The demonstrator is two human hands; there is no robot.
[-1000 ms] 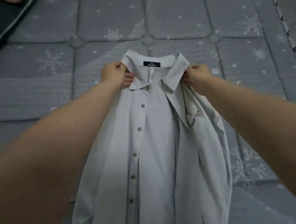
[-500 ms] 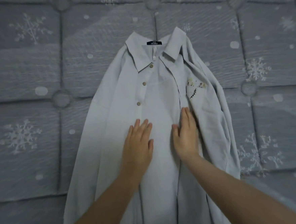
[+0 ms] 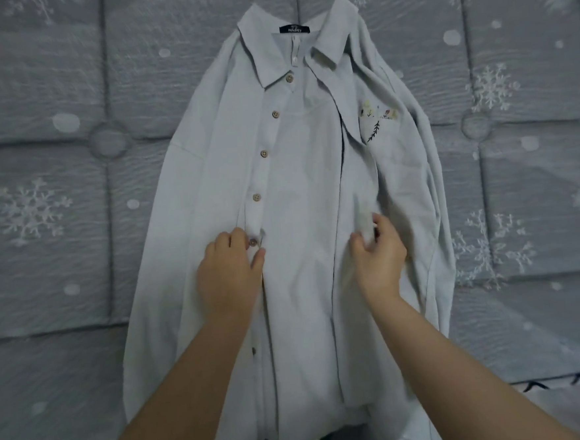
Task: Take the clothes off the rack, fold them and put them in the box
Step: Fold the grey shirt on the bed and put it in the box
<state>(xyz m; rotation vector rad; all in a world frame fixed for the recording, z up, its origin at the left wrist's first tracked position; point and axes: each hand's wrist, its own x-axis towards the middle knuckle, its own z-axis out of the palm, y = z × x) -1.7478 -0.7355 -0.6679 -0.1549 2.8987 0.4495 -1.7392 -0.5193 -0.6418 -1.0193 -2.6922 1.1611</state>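
Both hands, left hand (image 3: 229, 275) and right hand (image 3: 378, 255), pinching shirt (image 3: 300, 184) plackets; label (image 3: 295, 29) illegible

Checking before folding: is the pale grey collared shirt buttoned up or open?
Open: the pale grey collared shirt has its button placket spread apart from the other front edge.

We no longer press flat palms on the middle of the shirt (image 3: 300, 191). Our left hand (image 3: 229, 275) now pinches the button placket at a button, and our right hand (image 3: 378, 256) now curls round the opposite front edge, lifting a small fold of cloth. A second ago both hands held the collar (image 3: 270, 54), which now lies released on the mattress (image 3: 55, 263).
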